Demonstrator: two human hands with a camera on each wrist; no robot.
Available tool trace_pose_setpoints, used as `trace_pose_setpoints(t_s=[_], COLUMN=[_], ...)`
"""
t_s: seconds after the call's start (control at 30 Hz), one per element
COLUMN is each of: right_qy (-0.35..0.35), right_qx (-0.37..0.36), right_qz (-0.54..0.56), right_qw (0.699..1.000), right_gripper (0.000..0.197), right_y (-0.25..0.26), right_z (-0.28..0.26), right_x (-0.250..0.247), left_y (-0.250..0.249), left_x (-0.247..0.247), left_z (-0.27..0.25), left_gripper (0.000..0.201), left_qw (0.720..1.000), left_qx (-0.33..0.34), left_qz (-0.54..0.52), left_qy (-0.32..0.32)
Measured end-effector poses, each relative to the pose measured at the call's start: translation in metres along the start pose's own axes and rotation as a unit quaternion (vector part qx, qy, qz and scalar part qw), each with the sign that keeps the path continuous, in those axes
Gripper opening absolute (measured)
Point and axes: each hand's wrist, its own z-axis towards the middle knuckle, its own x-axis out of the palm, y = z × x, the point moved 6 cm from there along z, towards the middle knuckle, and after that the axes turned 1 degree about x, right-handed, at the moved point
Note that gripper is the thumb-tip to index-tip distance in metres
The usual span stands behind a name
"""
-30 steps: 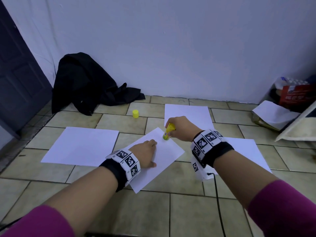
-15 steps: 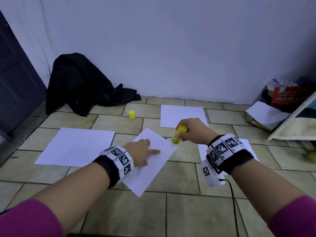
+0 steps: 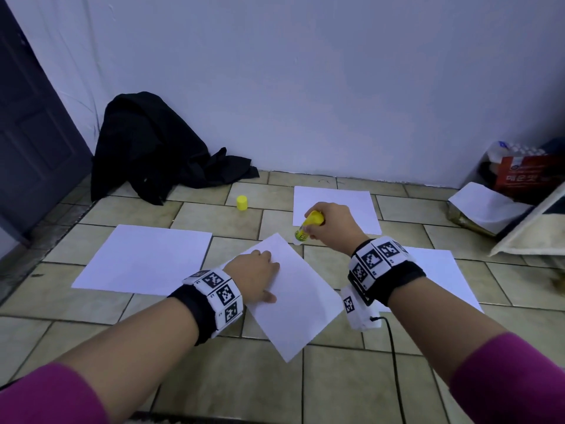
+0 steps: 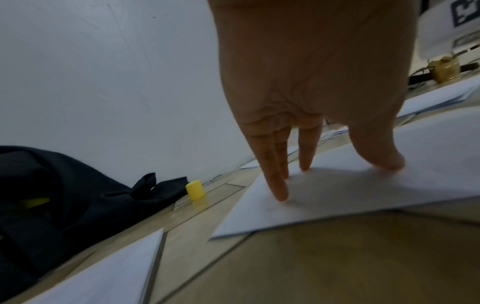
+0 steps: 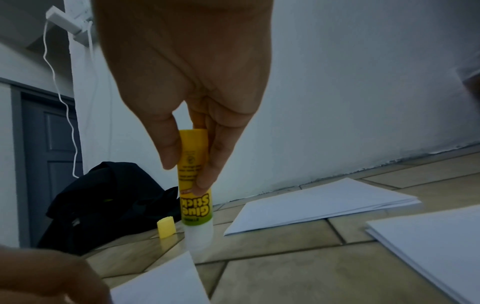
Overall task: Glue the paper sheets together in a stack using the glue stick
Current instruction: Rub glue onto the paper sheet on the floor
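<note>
Gripping glue stick [image 5: 195,185] w/ R hand [image 3: 331,226] at sheet [image 3: 293,296] corner; L hand [image 3: 253,278] flat, pinning sheet; tip risks sliding off, smearing floor.

Beige tiled floor [image 3: 214,374] with dark grout carries everything. Tilted white sheet [image 3: 302,304] at centre; larger white sheet [image 3: 146,261] to its left, another [image 3: 333,200] nearer the wall, a fourth [image 3: 440,270] on the right. Yellow cap [image 3: 241,203] stands upright on a tile, near a black cloth heap [image 3: 153,154] by the wall. Boxes and bags [image 3: 519,191] sit at far right.
</note>
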Motion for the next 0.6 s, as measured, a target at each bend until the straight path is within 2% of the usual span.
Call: trace_pose_setpoints(t_s=[0.23,0.4,0.5,0.6], right_qy=[0.027,0.05,0.06,0.091], right_qx=[-0.032,-0.035,-0.029,-0.041], right_qz=[-0.002,-0.026,-0.037,-0.101], right_qw=[0.999,0.998,0.997,0.99], right_gripper=[0.024,0.025,0.023,0.026], right_y=[0.025,0.028,0.024,0.023], right_z=[0.01,0.013,0.012,0.008], right_x=[0.028,0.044,0.043,0.036], left_y=[-0.003,-0.003,0.0,0.004], left_x=[0.0,-0.003,-0.005,-0.006], left_z=[-0.001,-0.001,-0.002,-0.002], left_gripper=[0.064,0.061,0.058,0.053], left_qw=[0.999,0.996,0.997,0.998], left_qx=[-0.034,-0.06,-0.055,-0.046], left_qz=[-0.017,-0.053,-0.04,-0.025], left_qy=[-0.029,-0.048,-0.047,-0.038])
